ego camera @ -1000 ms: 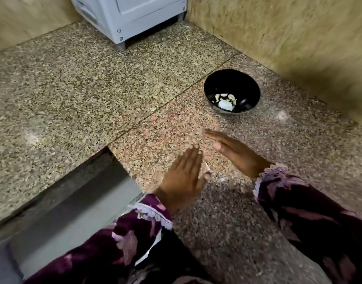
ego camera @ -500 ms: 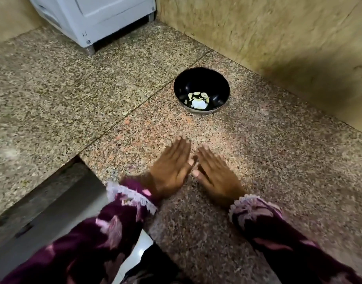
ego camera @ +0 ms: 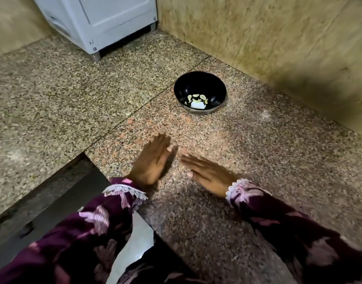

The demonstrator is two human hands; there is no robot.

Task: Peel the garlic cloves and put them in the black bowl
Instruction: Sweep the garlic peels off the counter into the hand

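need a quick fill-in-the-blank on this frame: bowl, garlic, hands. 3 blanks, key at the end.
1. The peeled garlic cloves lie inside the ____ bowl.
2. The left hand and right hand both have ____ fingers and hold nothing.
3. The bowl stands on the granite ____, beyond both hands.

Missing words: black; straight; counter

Home kitchen: speckled granite counter (ego camera: 53, 103), tiled wall (ego camera: 258, 37), white appliance (ego camera: 98, 21), bowl (ego camera: 215, 83) of garlic.
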